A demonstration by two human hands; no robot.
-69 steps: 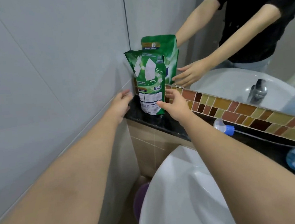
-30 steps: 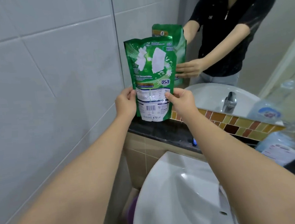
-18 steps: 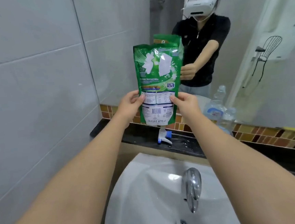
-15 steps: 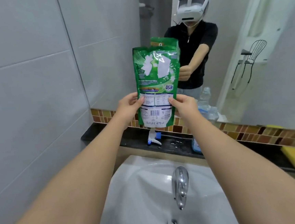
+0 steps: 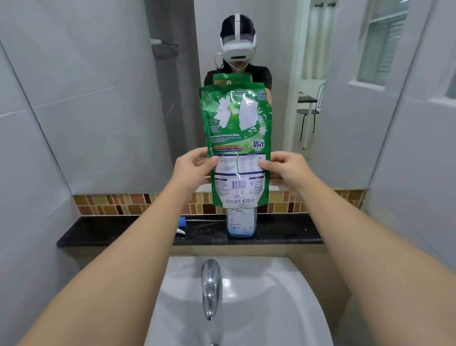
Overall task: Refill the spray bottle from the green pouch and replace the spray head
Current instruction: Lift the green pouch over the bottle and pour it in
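While both arms reach over the white sink (image 5: 300, 290), the green pouch (image 5: 237, 141) is held upright in the air, long axis vertical, printed back toward the person. The left hand (image 5: 190, 170) pinches its left edge; the right hand (image 5: 284, 170) pinches its right edge. Directly below, the spray bottle (image 5: 241, 224) stands on the black ledge (image 5: 102, 230), spray head (image 5: 181, 224) lying alongside.

Green pouch (image 5: 237, 144): glossy crinkled plastic film (glare patches). Spray bottle (image 5: 241, 224): clear plastic, probably paper label. Surface (image 5: 116, 229): polished black stone. Tap (image 5: 211, 287): shiny chrome. Basin (image 5: 274, 301): smooth glazed white ceramic.
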